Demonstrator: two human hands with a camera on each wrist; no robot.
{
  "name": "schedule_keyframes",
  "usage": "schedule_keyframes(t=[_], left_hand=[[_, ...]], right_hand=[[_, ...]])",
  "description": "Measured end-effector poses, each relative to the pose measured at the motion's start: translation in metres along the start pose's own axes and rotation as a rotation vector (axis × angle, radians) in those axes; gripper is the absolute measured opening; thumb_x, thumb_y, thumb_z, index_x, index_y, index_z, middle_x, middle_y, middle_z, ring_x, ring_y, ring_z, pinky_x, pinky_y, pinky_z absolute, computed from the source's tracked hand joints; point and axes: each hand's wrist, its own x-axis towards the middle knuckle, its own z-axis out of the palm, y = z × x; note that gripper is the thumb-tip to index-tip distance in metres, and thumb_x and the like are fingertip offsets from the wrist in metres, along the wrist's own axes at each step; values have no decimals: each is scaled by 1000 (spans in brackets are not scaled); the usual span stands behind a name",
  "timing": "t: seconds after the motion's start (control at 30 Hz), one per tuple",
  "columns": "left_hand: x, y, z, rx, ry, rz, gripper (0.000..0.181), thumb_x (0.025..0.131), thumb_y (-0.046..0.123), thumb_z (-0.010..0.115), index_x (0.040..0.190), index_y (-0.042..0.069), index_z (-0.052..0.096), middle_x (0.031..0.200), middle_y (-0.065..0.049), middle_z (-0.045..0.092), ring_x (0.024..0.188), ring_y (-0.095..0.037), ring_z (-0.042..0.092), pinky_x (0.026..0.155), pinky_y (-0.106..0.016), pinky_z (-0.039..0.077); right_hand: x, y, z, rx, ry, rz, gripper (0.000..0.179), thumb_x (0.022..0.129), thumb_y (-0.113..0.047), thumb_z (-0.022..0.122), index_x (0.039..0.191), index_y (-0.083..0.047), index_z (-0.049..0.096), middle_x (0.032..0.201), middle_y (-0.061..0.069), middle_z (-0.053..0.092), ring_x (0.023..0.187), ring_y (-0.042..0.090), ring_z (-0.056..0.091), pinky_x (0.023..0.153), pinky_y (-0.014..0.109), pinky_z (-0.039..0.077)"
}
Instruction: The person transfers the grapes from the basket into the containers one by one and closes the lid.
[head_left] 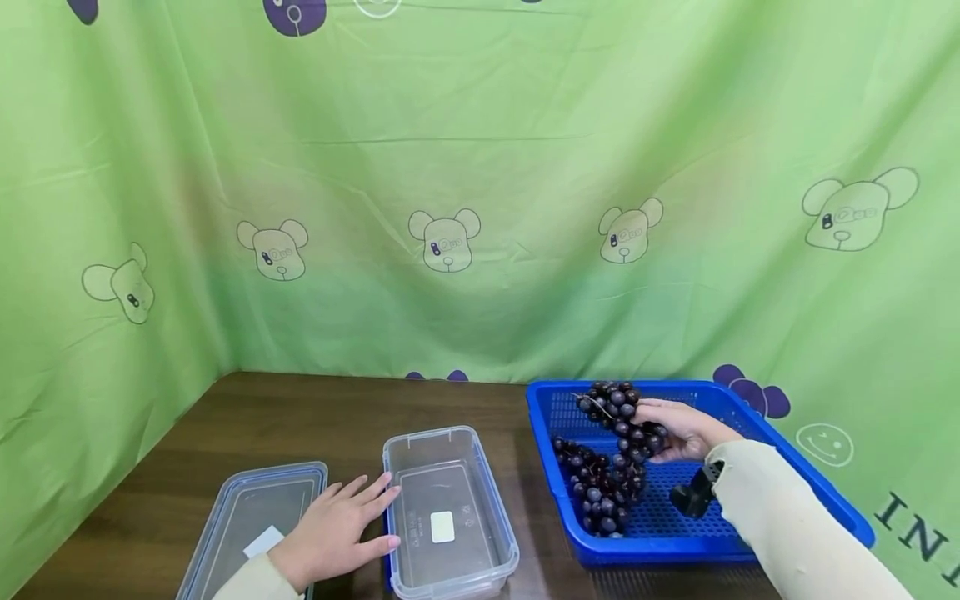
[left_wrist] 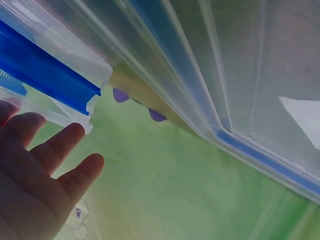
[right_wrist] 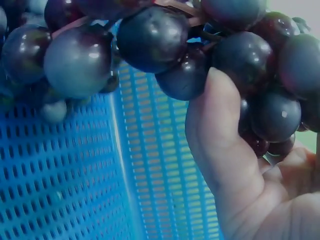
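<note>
My right hand [head_left: 681,431] grips a bunch of dark purple grapes [head_left: 637,442] over the blue basket [head_left: 675,552]. In the right wrist view the thumb presses against the grapes [right_wrist: 242,62], and the fingers are mostly hidden behind them. More grapes [head_left: 596,500] lie in the left part of the basket, overlapping the held bunch in the head view. My left hand [head_left: 337,529] has its fingers spread, fingertips at the left side of a clear plastic container [head_left: 491,500]. That container stands without a lid, a white label on its bottom.
Left of the container lies its clear lid [head_left: 247,492] with a blue seal and a white label, partly under my left hand and sleeve. A green patterned curtain [head_left: 525,292] hangs behind and beside the brown wooden table [head_left: 330,417]. The basket sits at the table's right.
</note>
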Motion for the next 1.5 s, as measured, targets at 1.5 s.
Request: schedule_keyframes(t=[1.5], left_hand=[[-3, 2, -1, 14, 23, 14, 63, 92, 54, 52, 135, 9, 55, 141, -12, 49, 110, -40, 57, 90, -61, 41]], right_hand=[[4, -47, 107, 316, -234, -154, 34, 86, -8, 47, 120, -11, 46, 88, 9, 59, 66, 16, 63, 51, 22, 52]])
